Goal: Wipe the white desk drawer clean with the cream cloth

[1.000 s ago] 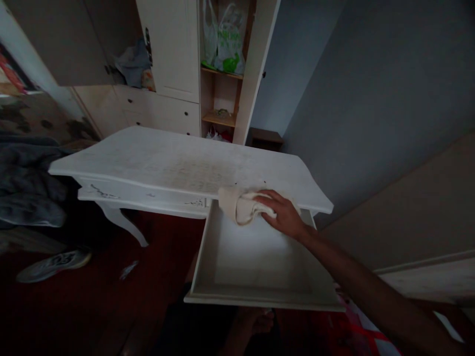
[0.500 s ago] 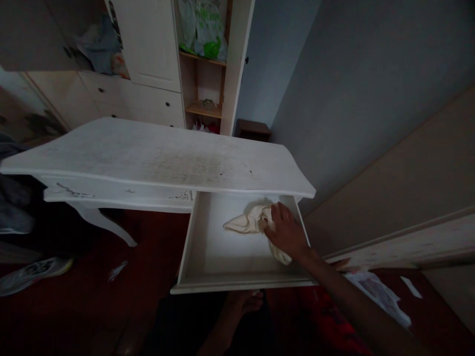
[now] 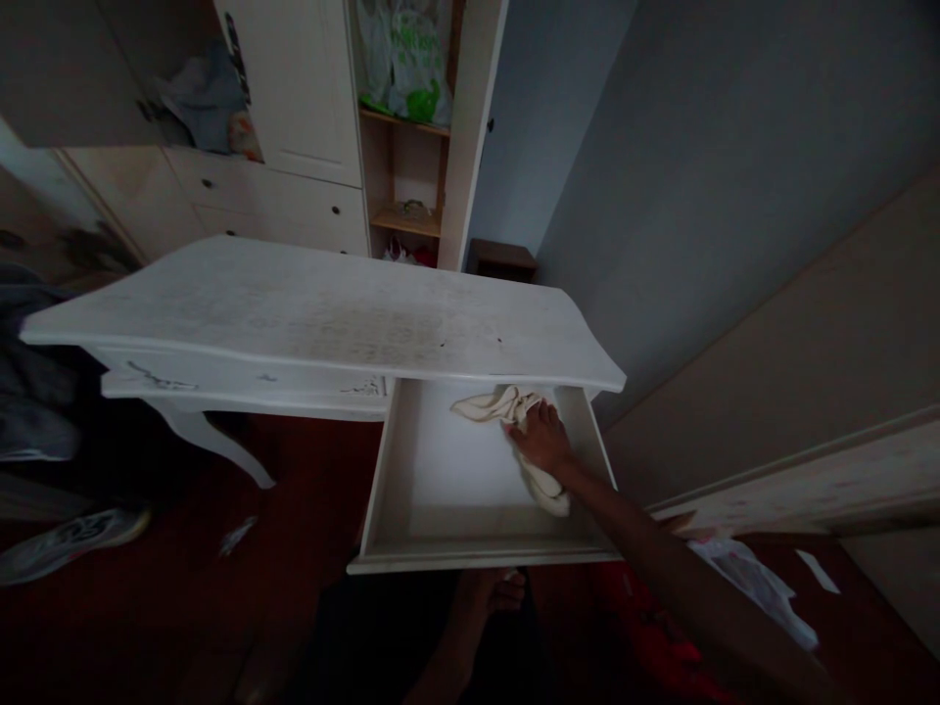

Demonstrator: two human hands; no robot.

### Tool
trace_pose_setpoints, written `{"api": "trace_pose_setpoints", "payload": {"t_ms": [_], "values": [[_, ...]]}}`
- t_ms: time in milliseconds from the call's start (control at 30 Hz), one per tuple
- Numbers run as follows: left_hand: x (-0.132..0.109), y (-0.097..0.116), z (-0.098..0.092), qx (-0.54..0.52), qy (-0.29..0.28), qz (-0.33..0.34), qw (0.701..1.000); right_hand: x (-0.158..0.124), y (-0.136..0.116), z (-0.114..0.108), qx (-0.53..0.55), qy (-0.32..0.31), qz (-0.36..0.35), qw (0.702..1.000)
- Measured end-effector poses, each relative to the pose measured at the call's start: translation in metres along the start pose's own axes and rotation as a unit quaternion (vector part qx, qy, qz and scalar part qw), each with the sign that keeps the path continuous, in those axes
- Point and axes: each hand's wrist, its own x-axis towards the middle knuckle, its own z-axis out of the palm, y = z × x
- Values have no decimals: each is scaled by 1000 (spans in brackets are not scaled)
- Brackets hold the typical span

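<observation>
Inside the pulled-out drawer (image 3: 447,490) of a white table, my right hand (image 3: 541,436) presses down on a cream cloth (image 3: 547,487). Its fingers are bent around a bunched part of the fabric. One end of the cloth reaches toward the back of the drawer, and the other trails along the right side toward the front. Below the drawer front, in dim light, is my left hand (image 3: 493,593) with its fingers curled. Whatever those fingers hold, if anything, is hidden.
The white tabletop (image 3: 352,304) has dark smudges. Behind it stands a cabinet (image 3: 308,98) with plastic bags (image 3: 415,59) on a shelf. A wall panel (image 3: 734,362) rises close on the right. A shoe (image 3: 73,543) and a clear plastic bag (image 3: 756,583) lie on the floor.
My right hand has moved toward the back of the drawer and slightly left, shifting the cloth with it. My left hand stays below the drawer front.
</observation>
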Motion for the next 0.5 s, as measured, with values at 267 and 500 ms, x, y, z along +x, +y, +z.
{"api": "trace_pose_setpoints", "payload": {"t_ms": [267, 500], "values": [[8, -7, -1, 13, 0, -9, 1000, 22, -49, 6, 39, 108, 73, 991], [4, -4, 0, 7, 1, -8, 1000, 14, -96, 4, 52, 123, -10, 991]]}}
